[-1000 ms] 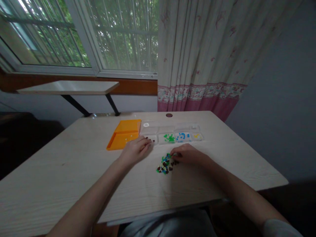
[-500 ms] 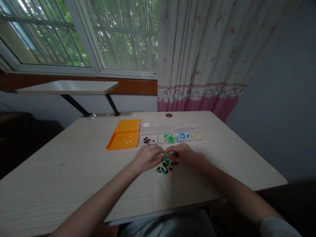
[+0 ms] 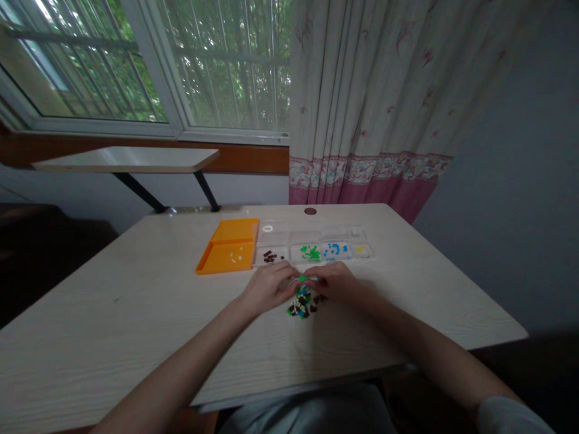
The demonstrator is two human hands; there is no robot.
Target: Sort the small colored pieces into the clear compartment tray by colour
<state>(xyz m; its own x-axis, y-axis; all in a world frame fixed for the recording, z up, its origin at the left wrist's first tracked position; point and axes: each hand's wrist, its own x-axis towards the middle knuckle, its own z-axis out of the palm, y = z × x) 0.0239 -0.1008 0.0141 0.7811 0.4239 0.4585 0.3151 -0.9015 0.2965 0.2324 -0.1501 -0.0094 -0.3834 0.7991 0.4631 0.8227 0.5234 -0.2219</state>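
My left hand (image 3: 270, 286) and my right hand (image 3: 335, 281) meet over the table, their fingertips closed in a pinch from either side. Between them shows a small green toy brick (image 3: 303, 278), with blue and dark bits close to it. Just below my fingers lies a pile of tiny mixed bricks (image 3: 302, 306) in brown, green, blue and pale colours. My fingers hide part of the pile's far side, and the exact shape of what I hold is too small to make out.
Beyond my hands stands an orange tray (image 3: 220, 248) with a few white pieces. Beside it, a clear compartment box (image 3: 289, 246) holds brown bricks (image 3: 270, 257), green bricks (image 3: 310, 252), blue bricks (image 3: 335, 249) and yellow bricks (image 3: 360, 249). A raised shelf (image 3: 131, 159) stands at the back left.
The green brick between my fingertips sits slightly higher and shows more clearly. Both hands stay in nearly the same place; the pile and the trays look the same.
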